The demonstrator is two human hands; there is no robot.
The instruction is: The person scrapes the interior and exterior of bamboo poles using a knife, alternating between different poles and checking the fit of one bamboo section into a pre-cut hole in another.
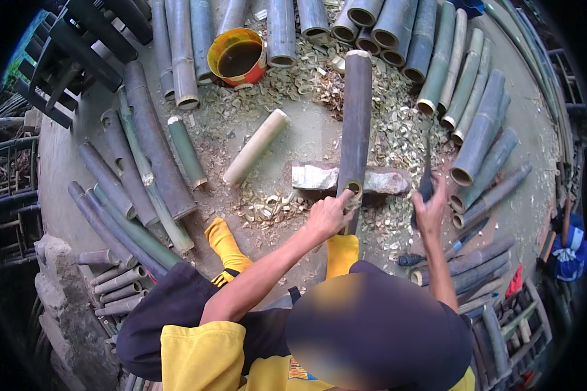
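Observation:
A long dark grey bamboo pole [356, 117] lies pointing away from me, its near end resting across a flat stone block [390, 181]. My left hand [329, 215] is closed around that near end, at the hollow opening. My right hand [430, 210] is just right of the block and grips a dark blade [426, 177] that points up and away. The two hands are about a hand's width apart.
Pale shavings [398, 124] cover the ground around the block. A peeled pale bamboo piece [255, 147] and a short green one [186, 151] lie to the left. An orange bucket [239, 57] stands at the back. Bamboo poles [479, 133] are stacked left, right and behind. My yellow-socked foot [225, 244] is near.

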